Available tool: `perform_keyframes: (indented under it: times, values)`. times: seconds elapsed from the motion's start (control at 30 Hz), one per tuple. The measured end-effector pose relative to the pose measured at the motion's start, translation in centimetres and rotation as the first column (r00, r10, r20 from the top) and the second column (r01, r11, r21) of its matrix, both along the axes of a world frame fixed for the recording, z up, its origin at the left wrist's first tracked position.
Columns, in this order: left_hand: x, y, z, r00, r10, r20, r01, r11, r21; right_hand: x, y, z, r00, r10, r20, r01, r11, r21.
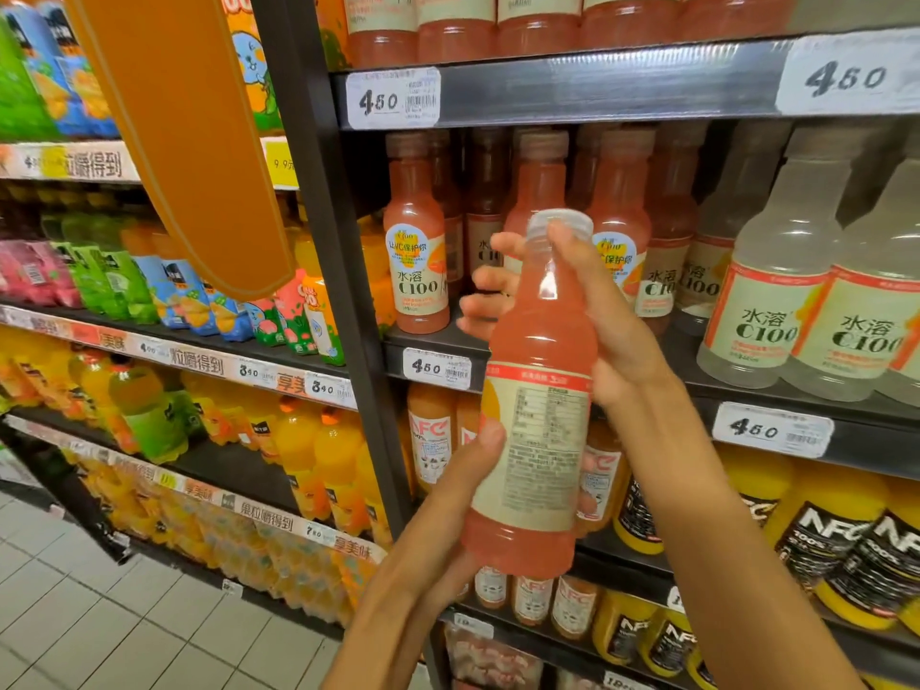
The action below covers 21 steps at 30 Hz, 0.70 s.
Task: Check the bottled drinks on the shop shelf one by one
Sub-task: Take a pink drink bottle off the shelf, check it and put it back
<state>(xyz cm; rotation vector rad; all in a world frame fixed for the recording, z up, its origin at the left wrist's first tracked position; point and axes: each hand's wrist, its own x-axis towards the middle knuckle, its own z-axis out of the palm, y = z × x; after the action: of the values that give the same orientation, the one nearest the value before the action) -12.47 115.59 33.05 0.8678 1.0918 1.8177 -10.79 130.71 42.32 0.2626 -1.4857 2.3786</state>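
Both forearms reach up from the bottom edge, holding one pink bottle clear of the shelf. From below, the left hand cups the base, thumb pressed on the label's edge, bearing the weight. Up top, the right hand wraps the neck, its grip pinching just under the clear cap, probably to turn the bottle. Its printed back label faces the camera, likely for reading. Behind it, the matching pink row shows a gap where it likely belongs.
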Motion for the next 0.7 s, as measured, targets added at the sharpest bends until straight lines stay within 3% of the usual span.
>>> perform_keyframes:
  times: [0.07, 0.17, 0.23, 0.3, 0.4, 0.47, 0.57, 0.7]
  values:
    - [0.3, 0.2, -0.3, 0.998, 0.048, -0.038, -0.048, 0.999, -0.007, 0.1, -0.2, 0.0, 0.999, -0.004, -0.044, 0.006, 0.999, 0.048]
    - [0.0, -0.2, -0.1, 0.967, 0.207, -0.147, -0.213, 0.977, -0.025, 0.8, -0.3, 0.4, 0.978, -0.204, -0.047, 0.209, 0.96, 0.189]
    - [0.1, -0.2, 0.3, 0.914, 0.286, -0.288, -0.303, 0.953, -0.015, 0.9, -0.2, 0.5, 0.935, -0.353, -0.039, 0.354, 0.916, 0.19]
    - [0.5, 0.2, 0.6, 0.89, 0.311, -0.334, -0.34, 0.94, -0.033, 1.0, -0.1, 0.7, 0.917, -0.399, 0.025, 0.388, 0.903, 0.187]
    - [0.9, 0.2, 0.5, 0.937, 0.268, -0.223, -0.289, 0.955, -0.064, 1.4, 0.4, 0.8, 0.95, -0.3, 0.089, 0.286, 0.948, 0.141]
    - [0.9, -0.3, 0.7, 0.988, 0.15, -0.027, -0.151, 0.988, -0.042, 1.5, 0.5, 0.9, 0.966, -0.246, 0.077, 0.238, 0.965, 0.107]
    - [1.2, -0.7, 0.7, 0.981, -0.042, 0.188, 0.035, 0.999, 0.037, 1.2, 0.0, 0.6, 0.992, -0.11, 0.059, 0.112, 0.993, -0.029]
    - [1.4, -0.5, 0.5, 0.992, 0.051, 0.113, -0.045, 0.997, -0.056, 0.8, -0.3, 0.3, 0.987, -0.156, 0.036, 0.158, 0.987, -0.03]
